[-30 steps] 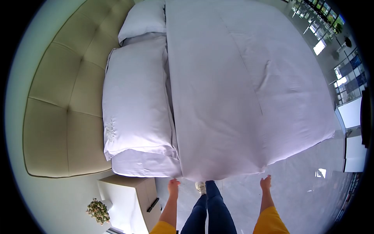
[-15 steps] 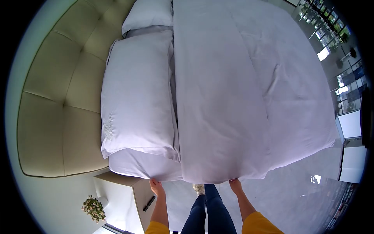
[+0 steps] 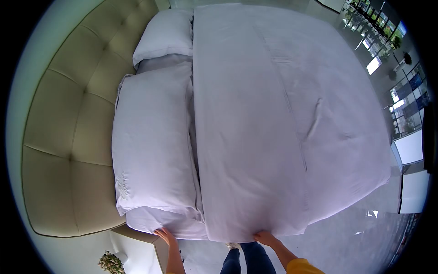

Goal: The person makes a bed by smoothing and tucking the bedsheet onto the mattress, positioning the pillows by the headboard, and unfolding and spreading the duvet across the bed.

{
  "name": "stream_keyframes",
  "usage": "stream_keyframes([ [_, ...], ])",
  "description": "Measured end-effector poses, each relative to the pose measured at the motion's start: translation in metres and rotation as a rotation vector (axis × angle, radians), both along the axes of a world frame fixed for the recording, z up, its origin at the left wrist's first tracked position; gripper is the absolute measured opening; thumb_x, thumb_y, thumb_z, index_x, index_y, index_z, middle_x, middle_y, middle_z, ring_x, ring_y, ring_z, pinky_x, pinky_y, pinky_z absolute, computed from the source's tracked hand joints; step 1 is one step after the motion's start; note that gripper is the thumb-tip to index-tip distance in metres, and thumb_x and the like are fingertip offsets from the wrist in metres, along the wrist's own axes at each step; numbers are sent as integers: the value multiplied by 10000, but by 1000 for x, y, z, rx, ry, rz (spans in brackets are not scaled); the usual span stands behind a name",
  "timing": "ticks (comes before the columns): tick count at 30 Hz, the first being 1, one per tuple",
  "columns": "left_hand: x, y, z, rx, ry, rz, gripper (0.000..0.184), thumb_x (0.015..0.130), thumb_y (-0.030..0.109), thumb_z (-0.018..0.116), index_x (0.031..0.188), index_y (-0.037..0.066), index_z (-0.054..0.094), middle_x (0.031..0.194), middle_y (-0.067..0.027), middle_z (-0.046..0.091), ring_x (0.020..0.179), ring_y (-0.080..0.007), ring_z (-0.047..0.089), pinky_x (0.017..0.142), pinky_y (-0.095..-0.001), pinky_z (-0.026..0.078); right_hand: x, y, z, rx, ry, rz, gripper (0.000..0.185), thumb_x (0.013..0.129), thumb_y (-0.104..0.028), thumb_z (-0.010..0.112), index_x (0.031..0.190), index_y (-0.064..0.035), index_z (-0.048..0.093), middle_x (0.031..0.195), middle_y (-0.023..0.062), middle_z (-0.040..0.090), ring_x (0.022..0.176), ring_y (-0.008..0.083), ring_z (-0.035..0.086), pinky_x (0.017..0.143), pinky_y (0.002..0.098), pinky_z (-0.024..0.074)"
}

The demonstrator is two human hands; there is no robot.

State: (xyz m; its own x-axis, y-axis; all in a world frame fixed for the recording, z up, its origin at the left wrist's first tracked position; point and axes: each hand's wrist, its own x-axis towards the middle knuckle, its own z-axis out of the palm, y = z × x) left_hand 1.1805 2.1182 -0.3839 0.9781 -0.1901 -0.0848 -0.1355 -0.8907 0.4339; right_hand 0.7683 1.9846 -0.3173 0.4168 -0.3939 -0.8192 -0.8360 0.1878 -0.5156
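Observation:
My left hand (image 3: 167, 237) lies at the near edge of the lilac fitted sheet (image 3: 153, 219), just below the front pillow (image 3: 153, 141). Its fingers are stretched out over the fabric. Farther right, my right hand (image 3: 265, 237) has its fingers curled over the near edge of the lilac duvet (image 3: 246, 182). The duvet's upper part forms a broad smooth band beside the pillows, with a raised crease to its right. A second pillow (image 3: 166, 34) rests at the far side of the bed.
A beige tufted headboard (image 3: 57, 178) runs along the left. At the lower left stand a white nightstand (image 3: 139, 251) and a potted plant (image 3: 111, 262). Grey glossy floor (image 3: 351, 233) borders the bed on the right, with white cabinets (image 3: 414, 192) beyond.
The view has tilted, so the bed sits lower in the picture. My left hand has gone from pinching the sheet's edge to lying on it. My right hand has shifted left along the duvet edge.

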Motion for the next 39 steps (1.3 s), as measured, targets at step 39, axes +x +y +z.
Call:
stream_keyframes([
  [39,95,-92,185,2,-337,-1285,558,760,163,500,1248,41,257,1314,-164,200,1219,-298,192,976,-451,173,213,149,77,-529,129,-25,258,780,-255,447,898,-35,511,864,155,563,838,303,542,718,422,425],
])
